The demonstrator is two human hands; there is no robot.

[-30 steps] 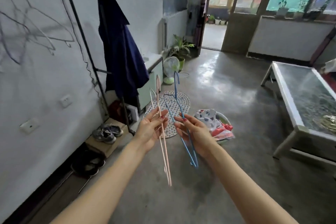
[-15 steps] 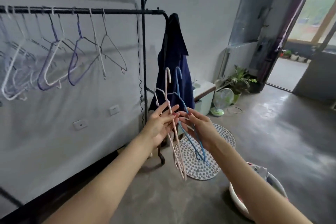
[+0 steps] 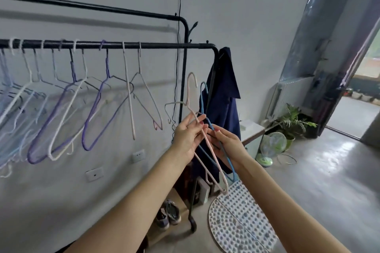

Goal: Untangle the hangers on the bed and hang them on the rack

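**Both arms raised, hands meeting at the middle**

Two bare forearms reach up and away from the near edge, converging toward the centre. The left hand (image 3: 188, 135) sits slightly higher and to the left, palm turned toward the right, its fingers (image 3: 197, 122) stretched out nearly straight with the thumb below them, pinching thin wire between them. The right hand (image 3: 229, 146) is just beside it, a little lower and to the right, its fingers (image 3: 216, 132) curled inward and its fingertips pinching wire close to the left hand's fingertips. The fingertips of the two hands nearly touch. Red polish shows on the nails. Both wrists are roughly straight.
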